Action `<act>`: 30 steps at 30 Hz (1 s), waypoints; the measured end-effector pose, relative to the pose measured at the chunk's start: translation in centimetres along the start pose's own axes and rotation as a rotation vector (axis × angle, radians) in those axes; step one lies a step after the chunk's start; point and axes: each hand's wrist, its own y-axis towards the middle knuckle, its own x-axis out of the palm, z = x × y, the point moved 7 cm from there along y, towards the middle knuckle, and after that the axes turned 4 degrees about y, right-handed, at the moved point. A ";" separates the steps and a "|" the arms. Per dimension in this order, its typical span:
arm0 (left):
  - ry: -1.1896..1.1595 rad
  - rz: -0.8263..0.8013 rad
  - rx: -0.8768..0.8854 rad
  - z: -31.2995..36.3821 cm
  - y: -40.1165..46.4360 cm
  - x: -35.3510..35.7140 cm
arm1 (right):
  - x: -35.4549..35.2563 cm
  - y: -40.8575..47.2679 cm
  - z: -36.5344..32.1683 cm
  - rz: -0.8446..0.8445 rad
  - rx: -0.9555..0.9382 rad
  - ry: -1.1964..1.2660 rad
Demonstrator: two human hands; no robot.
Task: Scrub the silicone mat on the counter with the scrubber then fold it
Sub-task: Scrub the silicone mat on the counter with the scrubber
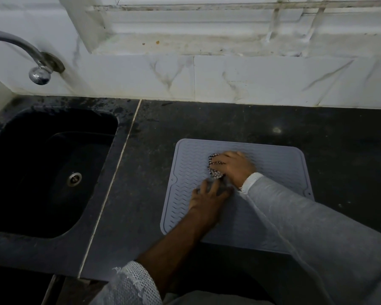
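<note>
A grey silicone mat point(279, 166) with a wavy ribbed pattern lies flat on the dark counter point(229, 122), right of the sink. My right hand point(234, 167) grips a black-and-white checkered scrubber point(213, 167) and holds it against the upper middle of the mat. My left hand point(209, 198) lies on the mat just below, fingers spread and pressing down on its surface. The sleeves of both arms cover the mat's lower right part.
A black sink point(110, 133) with a metal drain point(74, 178) is set into the counter on the left. A chrome tap point(39, 72) juts from the marble-tiled wall point(251, 80) above it. A window ledge point(185, 45) runs along the back.
</note>
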 end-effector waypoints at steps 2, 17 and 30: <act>-0.005 -0.008 0.000 -0.1 0.0 0.0 | -0.1 -2.1 1.8 0.024 0.007 -0.025; 0.022 -0.019 -0.022 0.1 0.4 0.0 | -0.5 -2.3 0.4 0.057 -0.028 0.027; 0.061 -0.039 -0.034 0.3 0.6 0.0 | -0.7 -2.5 -0.6 0.022 0.012 -0.034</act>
